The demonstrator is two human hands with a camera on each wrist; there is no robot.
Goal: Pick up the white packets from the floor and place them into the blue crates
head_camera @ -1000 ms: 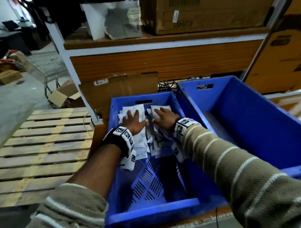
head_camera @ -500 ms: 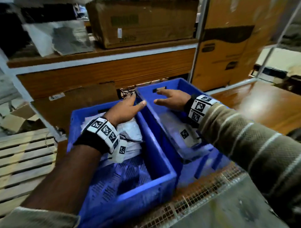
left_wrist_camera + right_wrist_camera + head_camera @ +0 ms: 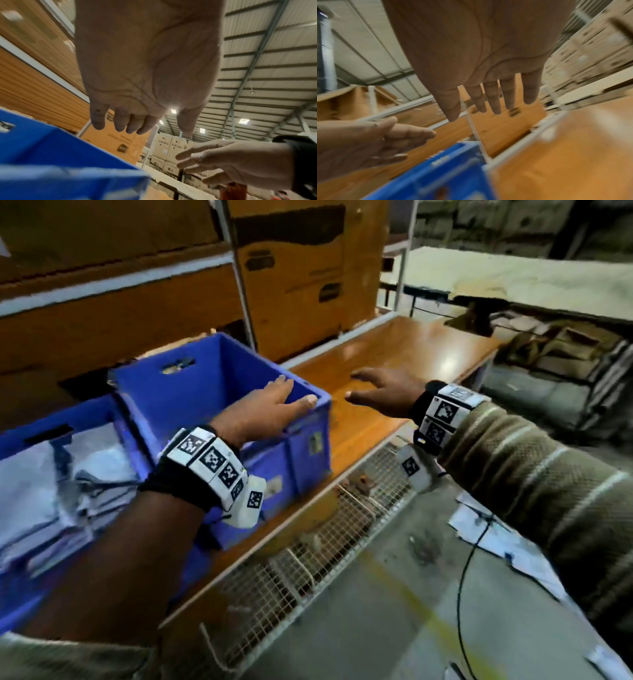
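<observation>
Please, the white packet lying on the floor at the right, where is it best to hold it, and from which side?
Pinch the white packet's free near edge from above, probably: it lies flat on the floor, and a black cable crosses it.

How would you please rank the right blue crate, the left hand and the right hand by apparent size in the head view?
1. right blue crate
2. left hand, looks somewhat larger, though it is nearer the camera
3. right hand

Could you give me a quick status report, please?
Both hands open, empty: left hand over right crate, right hand above shelf. Packets fill left crate; more on floor.
</observation>
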